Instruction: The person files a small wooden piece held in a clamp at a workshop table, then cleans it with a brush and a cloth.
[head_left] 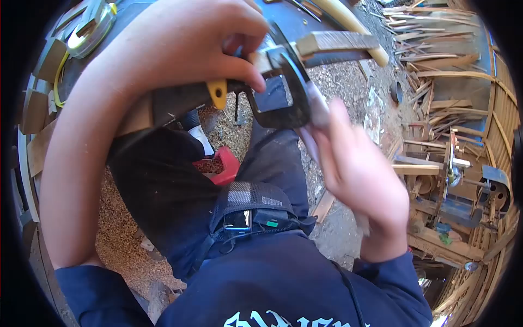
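Note:
At the top, my left hand (242,41) is curled with its thumb against a small pale wooden piece (261,61), next to a dark C-shaped clamp (283,117). The clamp sits at the bench edge, and its jaw reaches up around the work. My right hand (359,166) is smeared by motion on the clamp's right side. Its fingers lie along a pale flat strip (317,103), whose kind I cannot make out. Beyond the clamp, a wooden block (340,42) sticks out to the right. A yellow tab with a hole (218,94) shows below my left wrist.
A tape measure (92,35) lies on the bench at upper left. A long curved wooden handle (354,24) crosses the top. Between my legs is a red object (226,166) among wood shavings. Wood strips (436,38) and a machine (455,174) stand at the right.

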Available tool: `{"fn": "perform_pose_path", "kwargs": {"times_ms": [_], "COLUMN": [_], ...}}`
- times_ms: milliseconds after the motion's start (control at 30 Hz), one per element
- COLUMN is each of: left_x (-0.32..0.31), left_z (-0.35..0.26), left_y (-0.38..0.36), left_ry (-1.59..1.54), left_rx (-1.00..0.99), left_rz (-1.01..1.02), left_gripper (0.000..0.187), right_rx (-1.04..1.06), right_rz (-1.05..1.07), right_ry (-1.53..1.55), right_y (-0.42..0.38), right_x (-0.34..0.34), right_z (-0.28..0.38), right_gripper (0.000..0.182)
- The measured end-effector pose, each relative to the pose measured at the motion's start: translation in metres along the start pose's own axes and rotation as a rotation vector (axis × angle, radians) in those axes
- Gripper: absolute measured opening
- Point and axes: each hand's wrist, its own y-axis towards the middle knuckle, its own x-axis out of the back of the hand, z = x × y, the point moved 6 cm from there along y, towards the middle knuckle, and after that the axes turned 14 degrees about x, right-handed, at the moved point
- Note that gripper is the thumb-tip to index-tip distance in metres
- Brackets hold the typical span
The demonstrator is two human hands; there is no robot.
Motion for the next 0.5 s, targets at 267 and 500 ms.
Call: {"fn": "perform_pose_path", "kwargs": {"times_ms": [267,500], "left_x": [-0.007,-0.002], "left_z": [0.010,0.008], "left_y": [-0.002,-0.005], "left_ry": [-0.029,-0.104], "left_rx": [0.097,0.034], "left_rz": [0.056,-0.005], "left_gripper": [0.039,0.038], "right_rx": [0.069,0.060], "right_rz": [-0.044,-0.068], "right_ry": [-0.086,-0.083], "right_y": [0.027,0.017], "right_x": [-0.008,-0.016], "right_z": [-0.004,-0.003], "right_gripper": [0.038,0.049]}}
